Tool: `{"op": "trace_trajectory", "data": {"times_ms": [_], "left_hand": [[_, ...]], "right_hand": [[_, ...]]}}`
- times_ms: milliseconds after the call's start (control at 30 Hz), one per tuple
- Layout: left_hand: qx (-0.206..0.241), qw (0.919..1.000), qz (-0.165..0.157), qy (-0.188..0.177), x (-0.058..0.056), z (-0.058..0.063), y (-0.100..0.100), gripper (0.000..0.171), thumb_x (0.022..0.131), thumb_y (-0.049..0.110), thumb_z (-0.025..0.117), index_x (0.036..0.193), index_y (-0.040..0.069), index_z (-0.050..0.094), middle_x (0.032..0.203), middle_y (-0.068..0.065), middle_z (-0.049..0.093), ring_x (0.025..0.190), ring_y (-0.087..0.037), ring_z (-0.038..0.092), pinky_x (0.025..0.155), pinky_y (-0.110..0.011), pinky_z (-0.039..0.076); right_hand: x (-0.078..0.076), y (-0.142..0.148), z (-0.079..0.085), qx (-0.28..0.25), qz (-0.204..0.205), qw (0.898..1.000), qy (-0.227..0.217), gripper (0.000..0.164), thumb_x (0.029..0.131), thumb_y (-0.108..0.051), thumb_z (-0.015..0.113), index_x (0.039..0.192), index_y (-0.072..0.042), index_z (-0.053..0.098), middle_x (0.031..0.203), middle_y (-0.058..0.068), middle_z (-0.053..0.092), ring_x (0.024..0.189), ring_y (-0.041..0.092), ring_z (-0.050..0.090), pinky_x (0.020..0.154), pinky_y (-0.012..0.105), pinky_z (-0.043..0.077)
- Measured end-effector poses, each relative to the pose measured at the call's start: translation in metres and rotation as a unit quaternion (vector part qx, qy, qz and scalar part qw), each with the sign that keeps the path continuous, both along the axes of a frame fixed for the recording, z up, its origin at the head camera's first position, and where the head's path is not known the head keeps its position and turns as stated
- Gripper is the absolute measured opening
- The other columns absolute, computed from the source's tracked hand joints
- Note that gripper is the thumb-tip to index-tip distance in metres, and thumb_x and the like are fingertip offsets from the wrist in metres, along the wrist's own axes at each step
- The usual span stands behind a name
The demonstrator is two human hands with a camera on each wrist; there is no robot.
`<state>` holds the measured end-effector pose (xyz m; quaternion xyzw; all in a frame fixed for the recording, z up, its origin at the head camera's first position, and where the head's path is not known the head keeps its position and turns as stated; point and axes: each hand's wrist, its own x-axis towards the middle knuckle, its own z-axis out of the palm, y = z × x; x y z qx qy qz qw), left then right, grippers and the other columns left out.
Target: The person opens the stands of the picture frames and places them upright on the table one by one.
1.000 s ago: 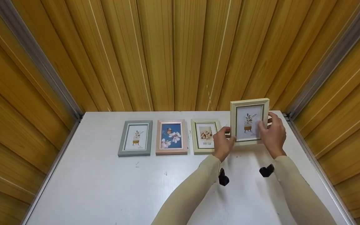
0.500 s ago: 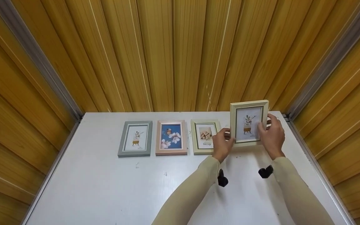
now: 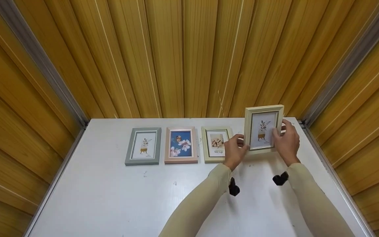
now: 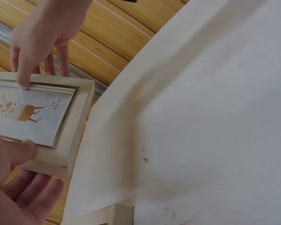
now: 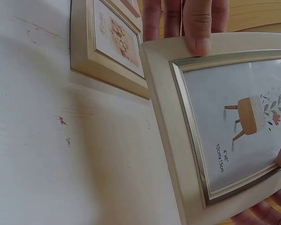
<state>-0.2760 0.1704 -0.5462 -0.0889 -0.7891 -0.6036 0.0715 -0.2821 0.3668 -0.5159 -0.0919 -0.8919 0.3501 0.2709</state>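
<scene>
A cream picture frame (image 3: 264,130) with a plant-in-a-pot print is held nearly upright above the back right of the white table. My left hand (image 3: 235,150) grips its left edge low down, thumb on the front and fingers behind. On the opposite side my right hand (image 3: 287,142) holds the right edge, its thumb over the glass. In the right wrist view the held picture frame (image 5: 164,122) hangs above the tabletop, its lower edge clear of the surface. Just left of my left hand lies a second cream picture frame (image 3: 205,148) with a bouquet print, partly covered by that hand.
A pink picture frame (image 3: 167,144) with a blossom print and a grey-green picture frame (image 3: 129,148) lie flat in a row along the white table (image 3: 110,197). Ribbed wooden panels (image 3: 196,59) rise behind and at both sides, with metal rails (image 3: 58,82) at the corners.
The held frame has shifted slightly to the right and turned a little, showing more of its left side. Both hands keep their hold. The frames on the table stay where they were.
</scene>
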Motion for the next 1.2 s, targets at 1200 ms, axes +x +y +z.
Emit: {"op": "trace_trajectory", "data": {"times_ms": [1200], "left_hand": [[-0.011, 0.9997, -0.006, -0.022, 0.013, 0.017, 0.006, 0.025, 0.083, 0.003, 0.084, 0.105, 0.006, 0.073, 0.09, -0.007, 0.077, 0.073, -0.005, 0.07, 0.061, -0.016, 0.054]], "right_hand": [[-0.034, 0.013, -0.001, -0.054, 0.12, 0.975, -0.178, 0.051, 0.106, -0.023, 0.054, 0.149, 0.003, 0.045, 0.129, 0.033, 0.061, 0.101, 0.043, 0.068, 0.066, 0.028, 0.058]]}}
